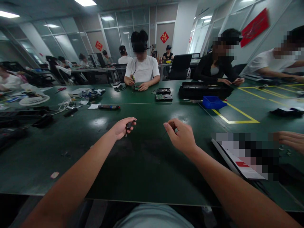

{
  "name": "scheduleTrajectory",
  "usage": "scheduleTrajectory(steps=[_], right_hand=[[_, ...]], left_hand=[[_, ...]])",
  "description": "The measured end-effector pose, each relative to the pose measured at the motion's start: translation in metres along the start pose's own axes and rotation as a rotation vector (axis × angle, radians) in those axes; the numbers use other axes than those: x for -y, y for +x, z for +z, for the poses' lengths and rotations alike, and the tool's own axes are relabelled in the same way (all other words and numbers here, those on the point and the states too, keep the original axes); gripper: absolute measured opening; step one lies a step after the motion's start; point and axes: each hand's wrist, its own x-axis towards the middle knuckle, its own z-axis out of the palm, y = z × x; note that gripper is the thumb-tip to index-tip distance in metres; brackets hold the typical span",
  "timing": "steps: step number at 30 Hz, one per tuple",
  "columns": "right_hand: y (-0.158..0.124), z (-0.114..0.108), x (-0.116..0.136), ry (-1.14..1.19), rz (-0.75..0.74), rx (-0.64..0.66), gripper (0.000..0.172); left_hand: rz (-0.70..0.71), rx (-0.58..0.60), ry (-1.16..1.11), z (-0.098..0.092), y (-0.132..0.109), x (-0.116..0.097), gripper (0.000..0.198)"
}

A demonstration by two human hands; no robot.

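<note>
My left hand is closed around a small black object, and a short piece sticks out below the fingers. What kind of object it is, I cannot make out. Across a gap to the right, my right hand grips a screwdriver with a brownish handle. Its thin shaft points down and to the left. Both hands are held over the green table, apart from each other, and the fingers partly hide what they hold.
Beyond my hands lie hard drives, a screwdriver-like tool, a blue tray and a long black casing. A white-and-grey flat panel lies right, beside another person's hand. Opposite, a person works. A white fan lies left.
</note>
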Motion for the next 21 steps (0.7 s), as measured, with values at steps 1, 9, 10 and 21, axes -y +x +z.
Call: scheduleTrajectory(steps=[1,9,10,21], right_hand=[[0.000,0.000,0.000,0.001,0.001,0.010,0.028],[-0.002,0.002,0.000,0.002,-0.005,0.030,0.029],[-0.002,0.003,0.000,0.003,-0.003,0.031,0.029],[-0.002,0.004,0.000,0.012,0.006,0.090,0.031]], left_hand=[[0.005,-0.029,-0.020,-0.007,-0.001,-0.002,0.018],[0.074,-0.211,-0.207,-0.065,-0.023,-0.021,0.011],[0.082,-0.237,-0.219,-0.073,-0.027,-0.023,0.010],[0.183,-0.653,-0.123,-0.184,-0.082,-0.033,0.026]])
